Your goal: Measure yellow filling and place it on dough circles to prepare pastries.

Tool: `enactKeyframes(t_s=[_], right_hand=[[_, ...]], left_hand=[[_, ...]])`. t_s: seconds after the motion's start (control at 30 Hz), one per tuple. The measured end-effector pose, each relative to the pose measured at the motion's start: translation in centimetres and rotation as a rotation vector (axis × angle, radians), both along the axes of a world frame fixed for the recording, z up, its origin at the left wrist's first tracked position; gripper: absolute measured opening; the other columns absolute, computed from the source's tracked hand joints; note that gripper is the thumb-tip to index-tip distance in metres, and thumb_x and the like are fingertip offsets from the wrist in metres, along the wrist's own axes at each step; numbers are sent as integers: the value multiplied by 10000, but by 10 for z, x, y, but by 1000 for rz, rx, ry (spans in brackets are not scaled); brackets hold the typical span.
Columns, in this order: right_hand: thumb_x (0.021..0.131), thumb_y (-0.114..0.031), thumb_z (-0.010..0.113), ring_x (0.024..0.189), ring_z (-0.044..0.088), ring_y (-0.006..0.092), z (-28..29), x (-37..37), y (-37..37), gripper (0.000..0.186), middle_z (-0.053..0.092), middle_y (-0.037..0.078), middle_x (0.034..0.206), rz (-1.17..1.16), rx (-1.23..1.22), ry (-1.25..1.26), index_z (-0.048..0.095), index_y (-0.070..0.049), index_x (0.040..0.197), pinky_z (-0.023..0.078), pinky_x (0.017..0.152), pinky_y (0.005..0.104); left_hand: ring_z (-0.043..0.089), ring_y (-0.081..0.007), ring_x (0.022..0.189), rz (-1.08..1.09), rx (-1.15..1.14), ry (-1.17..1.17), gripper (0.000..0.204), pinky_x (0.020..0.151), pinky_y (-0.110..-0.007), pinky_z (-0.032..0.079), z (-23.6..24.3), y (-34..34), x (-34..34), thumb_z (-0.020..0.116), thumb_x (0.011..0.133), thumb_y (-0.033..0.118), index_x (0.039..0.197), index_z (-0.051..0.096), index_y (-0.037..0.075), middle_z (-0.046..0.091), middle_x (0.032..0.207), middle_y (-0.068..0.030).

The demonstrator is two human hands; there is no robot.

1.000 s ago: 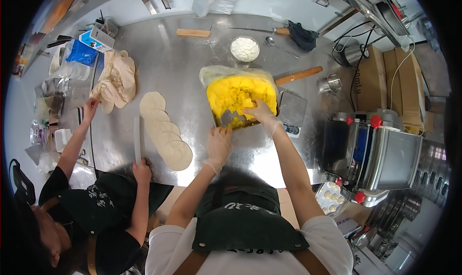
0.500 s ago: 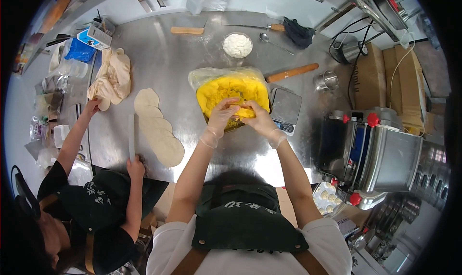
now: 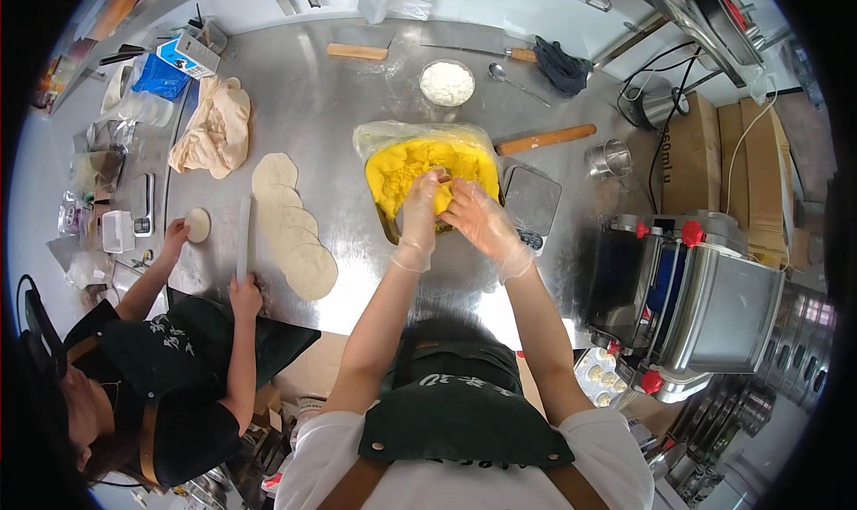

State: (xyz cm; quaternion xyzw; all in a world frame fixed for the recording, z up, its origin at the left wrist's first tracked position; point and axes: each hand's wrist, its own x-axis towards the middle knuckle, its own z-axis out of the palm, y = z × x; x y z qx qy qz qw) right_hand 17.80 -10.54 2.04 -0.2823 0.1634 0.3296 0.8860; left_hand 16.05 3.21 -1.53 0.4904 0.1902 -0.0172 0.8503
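Both my hands wear clear plastic gloves and meet over the near side of a tub lined with clear plastic. Soft yellow filling is heaped inside it, with a hollow in the middle. My left hand and my right hand are closed around a small lump of yellow filling, which their fingers partly hide. Just right of the tub lies a digital scale. A wooden rolling pin rests beyond the scale.
At left a co-worker's hand grips a round dough piece; the other holds a pale stick. Overlapping dough rounds lie between us. A flour bowl stands behind the tub, a metal cup and machine at right.
My hands have turned and drawn closer around the yellow lump, covering more of it. The co-worker's left hand has moved nearer, from the cream cloth, with a dough round.
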Motion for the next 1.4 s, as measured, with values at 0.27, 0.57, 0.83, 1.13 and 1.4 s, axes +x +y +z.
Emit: enactKeyframes(t_s=[0.27,0.57,0.83,1.13,1.4], right_hand=[[918,-127,580,1233,522,321,-3,-27,27,328,540,173,1335,-58,-1362,-1164,599,3,1218,394,1051,440],[896,-148,584,1252,482,371,-5,-39,51,426,513,204,1351,-47,-1385,-1411,533,2,1291,382,1052,448],[864,-117,627,1332,385,384,-15,-40,30,541,393,189,1457,22,-1274,-1316,445,-27,1366,322,1106,432],[823,29,655,1088,544,163,-39,-19,-31,535,562,43,1219,-198,-651,-398,519,-92,1326,447,944,278],[782,13,682,1182,527,334,-59,10,-116,592,535,150,1290,-51,-1687,-796,490,-60,1337,442,1002,363]], left_hand=[[563,-285,1113,-8,-825,277,590,1048,-431,414,16,1,2,340,989,576,1148,564,54,600,1166,-147],[477,-304,1264,-93,-655,48,457,1109,-417,345,1,8,-13,361,1024,336,1350,473,36,519,1333,-186],[434,-303,1301,-149,-564,92,732,1136,-419,304,5,9,-9,278,981,610,1430,402,45,421,1455,-141],[594,-271,1038,-222,832,-107,307,844,-337,504,-23,16,-35,715,810,140,1110,683,80,658,1120,-90],[611,-273,926,-385,1555,-431,266,731,-358,544,-53,7,-57,666,779,67,1033,714,131,654,980,-42]])
